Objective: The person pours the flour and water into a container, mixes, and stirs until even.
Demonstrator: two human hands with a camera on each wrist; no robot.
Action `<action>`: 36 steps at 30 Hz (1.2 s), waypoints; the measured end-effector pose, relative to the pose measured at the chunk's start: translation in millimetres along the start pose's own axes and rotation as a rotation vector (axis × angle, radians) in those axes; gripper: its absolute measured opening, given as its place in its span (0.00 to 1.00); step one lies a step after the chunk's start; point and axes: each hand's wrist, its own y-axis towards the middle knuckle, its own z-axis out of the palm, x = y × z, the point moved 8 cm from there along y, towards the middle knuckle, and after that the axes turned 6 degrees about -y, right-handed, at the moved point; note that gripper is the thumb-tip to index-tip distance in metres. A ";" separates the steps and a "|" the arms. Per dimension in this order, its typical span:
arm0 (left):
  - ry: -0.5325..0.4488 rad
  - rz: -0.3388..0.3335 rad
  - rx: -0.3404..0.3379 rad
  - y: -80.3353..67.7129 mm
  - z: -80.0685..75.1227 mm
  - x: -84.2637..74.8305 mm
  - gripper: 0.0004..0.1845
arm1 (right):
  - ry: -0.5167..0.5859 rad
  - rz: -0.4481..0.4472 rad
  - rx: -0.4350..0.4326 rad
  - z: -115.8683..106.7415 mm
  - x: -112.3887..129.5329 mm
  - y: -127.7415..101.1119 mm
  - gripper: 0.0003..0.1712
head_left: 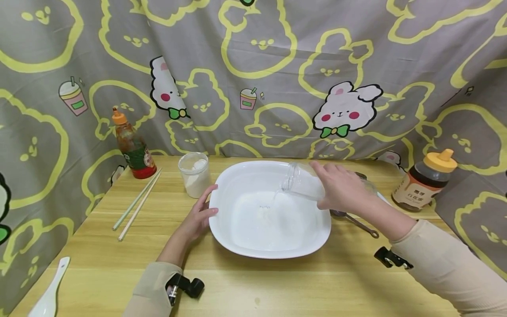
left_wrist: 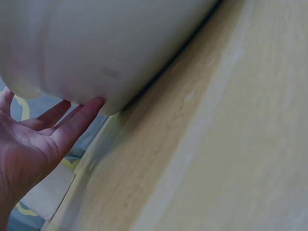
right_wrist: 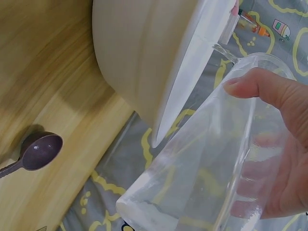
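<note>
The right hand (head_left: 342, 187) reaches in from the right with the forearm angled across the table, its fingers and thumb wrapped round a clear cup (head_left: 303, 181) that is tipped on its side, mouth pointing left and down over the white dish (head_left: 237, 246). A thin stream of water leaves the cup's lip and falls into the dish. From the right wrist view the thumb (right_wrist: 260, 86) lies across the cup's wall and the other fingers show through the plastic behind it.

The left hand (head_left: 200, 215) rests at the dish's left edge, fingers straight and held loosely together, their tips touching the outer wall just under the rim.

The dish sits in the middle of the wooden table (head_left: 277, 286) and holds a shallow pool of water with a small patch of white powder near its centre. Just behind its left corner stands a small tub (head_left: 194, 175) of white powder, open at the top.
</note>
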 end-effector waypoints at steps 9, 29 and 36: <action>-0.011 0.006 0.011 -0.4 1.5 -1.6 0.35 | -0.007 0.008 -0.017 -0.5 0.3 0.4 0.55; -0.011 0.007 0.003 -0.8 1.0 -1.1 0.35 | -0.003 -0.004 0.006 -1.7 1.3 0.3 0.56; -0.010 0.009 0.009 -0.3 0.3 -0.7 0.35 | -0.002 -0.002 0.009 -1.7 0.7 0.3 0.56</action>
